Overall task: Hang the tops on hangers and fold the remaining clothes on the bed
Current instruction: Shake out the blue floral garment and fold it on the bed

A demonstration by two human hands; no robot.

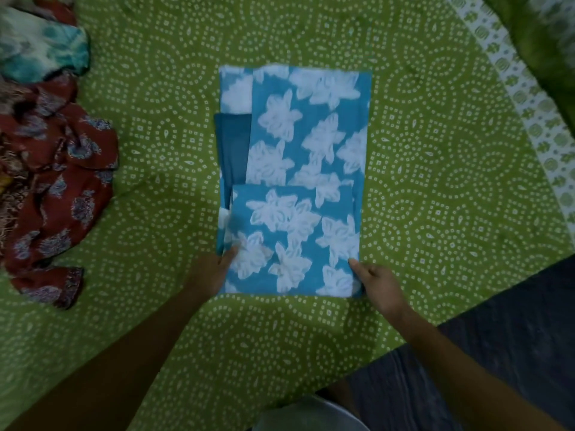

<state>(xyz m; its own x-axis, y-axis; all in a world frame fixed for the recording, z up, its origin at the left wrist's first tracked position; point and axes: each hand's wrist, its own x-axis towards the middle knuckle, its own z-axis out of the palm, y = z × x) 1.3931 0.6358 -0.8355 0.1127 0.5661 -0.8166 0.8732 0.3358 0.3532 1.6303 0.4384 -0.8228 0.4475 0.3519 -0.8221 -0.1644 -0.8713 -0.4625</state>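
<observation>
Folding in hand — your left hand (pixel 217 269) and right hand (pixel 375 283) pinch the blue floral garment (pixel 298 169) at its near corners; next, carry that edge away from you, evenly.

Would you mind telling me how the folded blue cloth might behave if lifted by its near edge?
The blue cloth looks thin, so probably floppy and light. Its loose layers would likely unfold and sag.

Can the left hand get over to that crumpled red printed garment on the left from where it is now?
Probably yes. The left hand is at the near left corner of the folded blue floral garment, and only bare green bedsheet lies between it and the red printed garment. It would have to leave that corner first.
</observation>
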